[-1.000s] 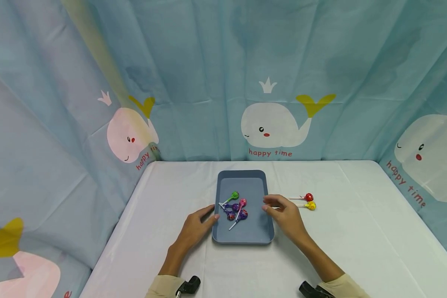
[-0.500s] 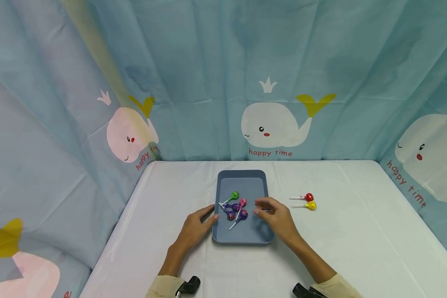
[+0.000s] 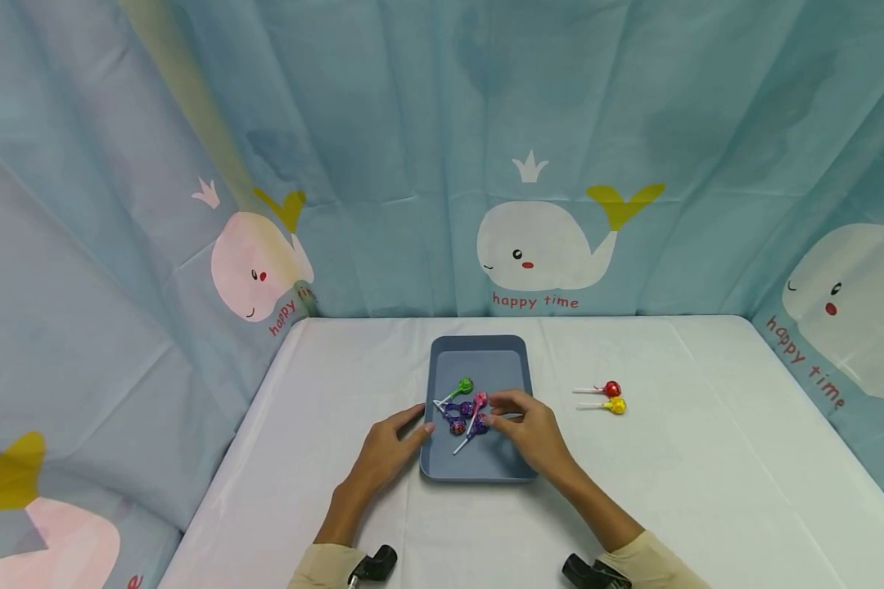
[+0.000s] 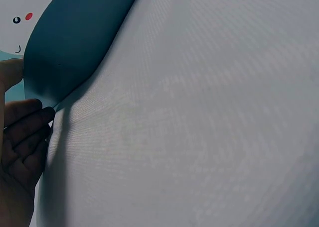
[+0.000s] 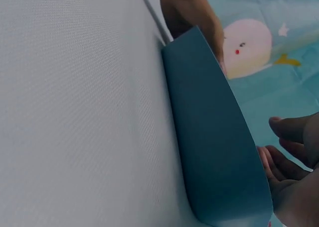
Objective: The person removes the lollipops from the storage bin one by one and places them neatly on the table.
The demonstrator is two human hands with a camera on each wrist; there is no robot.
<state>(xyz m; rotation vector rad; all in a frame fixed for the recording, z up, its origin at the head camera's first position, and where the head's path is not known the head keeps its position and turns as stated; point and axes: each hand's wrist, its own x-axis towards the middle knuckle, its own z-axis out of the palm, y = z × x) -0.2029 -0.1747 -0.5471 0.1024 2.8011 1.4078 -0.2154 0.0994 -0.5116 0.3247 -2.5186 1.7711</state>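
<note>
A blue-grey tray [image 3: 486,344] lies on the white-covered table, holding a green lollipop [image 3: 466,385], a pink lollipop [image 3: 480,399] and several purple lollipops [image 3: 457,426] in a loose cluster. My left hand [image 3: 387,448] holds the tray's left side, thumb at the rim and fingers along the outer wall [image 4: 75,43]. Over the right half of the tray, my right hand [image 3: 526,429] is lightly bent with thumb and fingers apart; its fingertips are right beside the pink and purple lollipops. From the right wrist view, the right hand [image 5: 294,160] shows beyond the tray's wall [image 5: 214,132].
To the right of the tray, a red lollipop [image 3: 612,388] and a yellow lollipop [image 3: 616,406] lie on the tablecloth [image 3: 707,458]. A blue curtain [image 3: 412,164] printed with whales stands along the back and sides of the table.
My right hand has moved left from the tray's right rim in over the tray, up to the lollipops. The left hand and the lollipops have stayed in place.
</note>
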